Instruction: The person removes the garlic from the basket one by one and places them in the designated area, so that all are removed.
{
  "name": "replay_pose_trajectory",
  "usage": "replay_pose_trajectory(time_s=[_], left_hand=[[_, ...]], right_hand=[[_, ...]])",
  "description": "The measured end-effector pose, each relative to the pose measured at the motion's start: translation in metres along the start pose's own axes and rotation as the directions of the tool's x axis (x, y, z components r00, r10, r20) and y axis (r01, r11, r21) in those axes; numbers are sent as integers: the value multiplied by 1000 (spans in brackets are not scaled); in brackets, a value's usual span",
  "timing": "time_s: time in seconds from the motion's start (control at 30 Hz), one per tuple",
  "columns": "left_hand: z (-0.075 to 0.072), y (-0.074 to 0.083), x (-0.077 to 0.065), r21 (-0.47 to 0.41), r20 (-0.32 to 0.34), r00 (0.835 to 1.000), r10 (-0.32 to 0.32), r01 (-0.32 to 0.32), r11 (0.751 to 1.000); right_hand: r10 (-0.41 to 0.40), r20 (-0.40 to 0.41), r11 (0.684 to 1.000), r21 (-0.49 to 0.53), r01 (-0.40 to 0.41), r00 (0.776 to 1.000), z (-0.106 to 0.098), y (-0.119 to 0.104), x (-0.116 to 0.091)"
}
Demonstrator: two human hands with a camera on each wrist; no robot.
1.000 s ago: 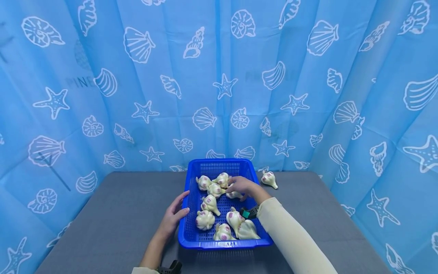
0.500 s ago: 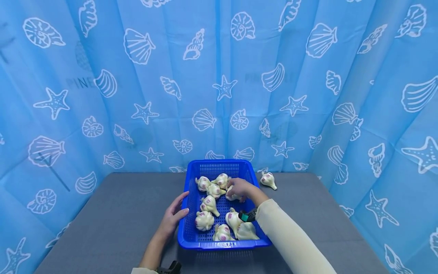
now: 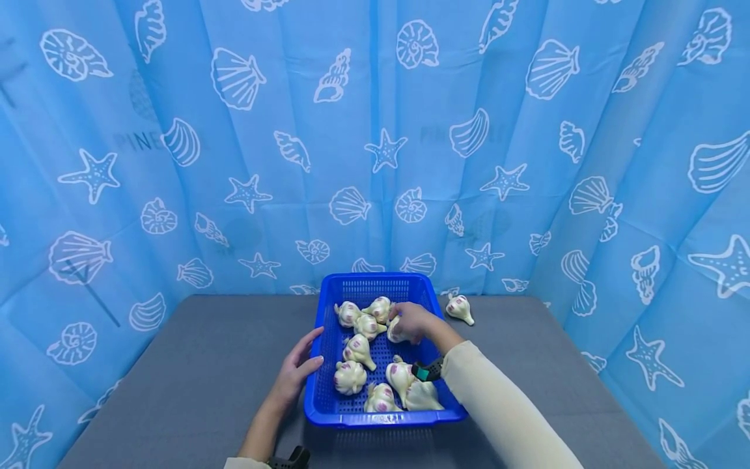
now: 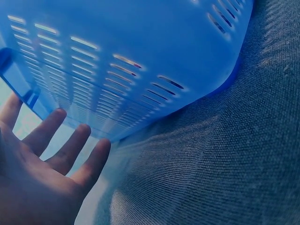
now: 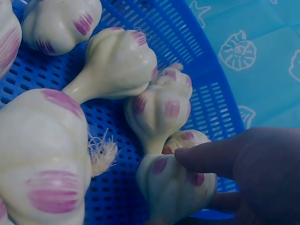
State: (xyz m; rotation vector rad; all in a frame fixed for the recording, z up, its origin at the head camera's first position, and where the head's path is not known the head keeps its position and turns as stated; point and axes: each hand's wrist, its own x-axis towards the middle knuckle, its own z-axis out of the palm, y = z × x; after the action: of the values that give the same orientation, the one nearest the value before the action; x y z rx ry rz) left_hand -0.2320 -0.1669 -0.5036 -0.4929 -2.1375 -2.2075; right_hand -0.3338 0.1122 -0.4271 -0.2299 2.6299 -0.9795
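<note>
A blue plastic basket (image 3: 375, 419) with slotted walls holds several garlic bulbs, white with purple patches. My right hand (image 3: 413, 322) is inside it on the right, gripping a garlic bulb (image 5: 171, 192) between thumb and fingers. The far side of that grip is partly hidden. Close to it in the right wrist view are other bulbs, including a garlic bulb (image 5: 159, 110) with its stem pointing down. My left hand (image 3: 291, 372) touches the basket's left side, and the left wrist view shows its fingers (image 4: 75, 143) spread fairly straight along the outer wall.
One garlic bulb (image 3: 459, 308) lies outside the basket, on the grey cloth-covered table (image 3: 234, 352) at the back right. A blue curtain (image 3: 375, 130) with white shell prints hangs behind and on both sides.
My right hand has gone from touching the garlic bulb to gripping it, and the bulb has turned slightly. The left hand stays against the basket.
</note>
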Motion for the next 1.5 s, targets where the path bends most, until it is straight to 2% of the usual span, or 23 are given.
replay_pose_trajectory(time_s=[0.67,0.9,1.07,1.5], left_hand=[[0,-4,1,6,1,1000,24,-24,1000],[0,-3,0,20,-11,1000,3,-2,1000],[1,-1,-1,1,-2,1000,15,-15,1000],[0,-3,1,-4,9,1000,23,-23,1000]], right_hand=[[-49,-13,998,28,49,999,-25,-20,-20],[-92,-25,996,16,92,995,-31,-24,-30],[-125,-39,991,35,126,991,-36,-22,-37],[-198,-176,971,97,217,964,-44,-13,-57]])
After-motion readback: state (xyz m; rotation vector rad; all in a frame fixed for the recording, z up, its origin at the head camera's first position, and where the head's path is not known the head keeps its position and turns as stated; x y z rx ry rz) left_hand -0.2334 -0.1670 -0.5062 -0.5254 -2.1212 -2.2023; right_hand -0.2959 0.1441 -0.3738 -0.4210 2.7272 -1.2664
